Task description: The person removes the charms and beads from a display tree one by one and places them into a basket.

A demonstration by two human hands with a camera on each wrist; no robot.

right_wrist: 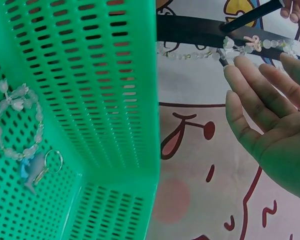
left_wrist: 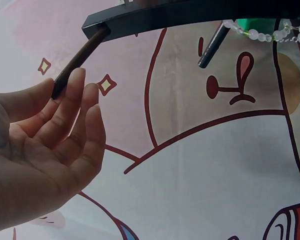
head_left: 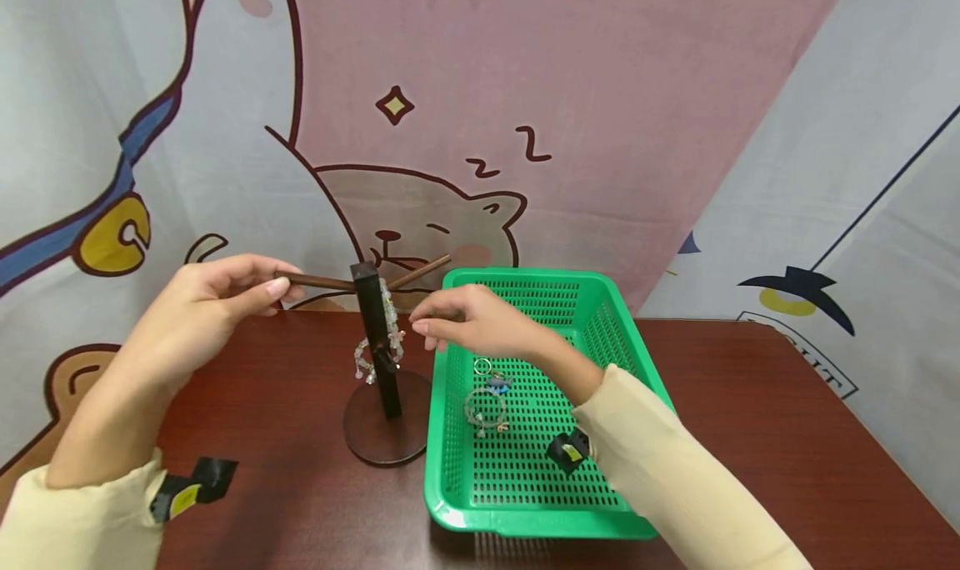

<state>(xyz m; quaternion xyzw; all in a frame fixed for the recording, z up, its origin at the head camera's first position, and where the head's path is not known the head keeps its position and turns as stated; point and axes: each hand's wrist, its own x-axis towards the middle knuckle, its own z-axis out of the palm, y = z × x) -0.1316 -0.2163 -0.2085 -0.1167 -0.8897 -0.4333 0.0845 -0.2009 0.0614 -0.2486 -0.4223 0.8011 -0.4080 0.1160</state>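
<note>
A dark wooden jewelry stand [head_left: 371,312] with a round base [head_left: 375,437] stands on the table, pegs sticking out from its post. My left hand [head_left: 202,307] pinches the end of the upper left peg [left_wrist: 75,65] between thumb and fingertips. From the stand hangs a clear beaded bracelet [head_left: 392,316] with pale charms, partly behind the post. Just right of it is my right hand [head_left: 483,324], its fingers [right_wrist: 260,92] extended and slightly bent near the beads. Whether the fingertips touch the beads cannot be told. Nothing shows gripped in this hand.
Right of the stand sits a green plastic basket [head_left: 540,524], below my right forearm. Inside lie another beaded bracelet [right_wrist: 39,132] and a keyring [head_left: 482,367] with a blue-grey dolphin charm [right_wrist: 35,167]. A cartoon-printed cloth [head_left: 637,95] hangs behind the reddish-brown table [head_left: 750,403].
</note>
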